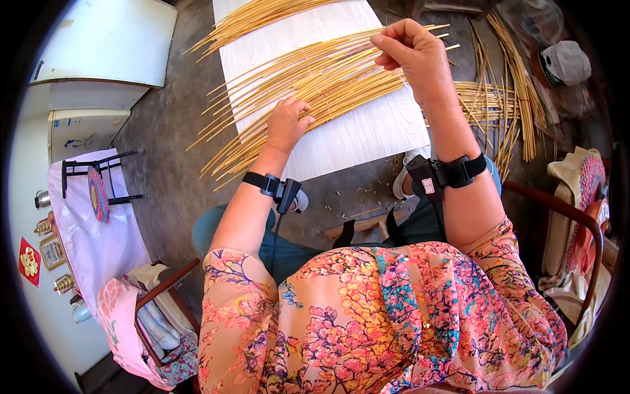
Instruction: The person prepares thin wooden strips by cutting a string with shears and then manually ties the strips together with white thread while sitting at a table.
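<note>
- The stalks (357, 92) are lying in a loose spread across the board (341, 156), their left ends overhanging its left edge.
- The left hand (285, 126) is resting on the near side of the spread, thumb standing apart from the curled fingers.
- The right hand (421, 60) is hovering over the spread's right part, thumb and index tips sitting together; whether they are pinching a stalk, I cannot tell.
- Each stalk is probably weighing little, staying springy, and risking a snap if bent sharply; smooth skins may be sliding over one another.
- Mid-length is looking best for a pinch, since long ends are likely whipping.
</note>
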Action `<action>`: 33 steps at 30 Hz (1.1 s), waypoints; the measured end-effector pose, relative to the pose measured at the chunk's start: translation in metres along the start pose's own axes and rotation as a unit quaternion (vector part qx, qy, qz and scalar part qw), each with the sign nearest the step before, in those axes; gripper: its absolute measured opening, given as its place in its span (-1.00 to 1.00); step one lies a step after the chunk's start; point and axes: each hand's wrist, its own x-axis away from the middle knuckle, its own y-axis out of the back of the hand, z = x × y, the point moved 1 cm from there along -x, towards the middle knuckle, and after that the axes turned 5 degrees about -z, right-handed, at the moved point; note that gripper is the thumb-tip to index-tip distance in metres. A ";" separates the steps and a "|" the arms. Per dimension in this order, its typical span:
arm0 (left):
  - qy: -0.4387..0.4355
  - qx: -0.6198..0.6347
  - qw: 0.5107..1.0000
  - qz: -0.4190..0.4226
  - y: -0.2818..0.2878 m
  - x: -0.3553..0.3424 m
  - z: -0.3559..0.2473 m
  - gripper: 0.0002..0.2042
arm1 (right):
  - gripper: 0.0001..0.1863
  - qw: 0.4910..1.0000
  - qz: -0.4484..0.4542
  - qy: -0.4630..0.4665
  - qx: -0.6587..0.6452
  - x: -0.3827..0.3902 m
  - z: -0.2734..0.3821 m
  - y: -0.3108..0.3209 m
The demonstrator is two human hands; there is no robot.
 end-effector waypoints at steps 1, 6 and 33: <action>-0.001 0.001 1.000 -0.010 0.003 0.003 0.000 -0.79 | -0.86 1.000 0.004 -0.001 -0.002 -0.001 0.001 -0.001; 0.171 0.098 0.980 0.020 0.043 0.001 0.002 -0.87 | -0.83 0.999 0.001 -0.018 -0.041 0.000 0.001 -0.011; 0.124 -0.157 0.976 0.082 -0.022 -0.032 0.077 -0.49 | -0.92 0.797 0.318 0.172 0.484 -0.030 -0.113 -0.078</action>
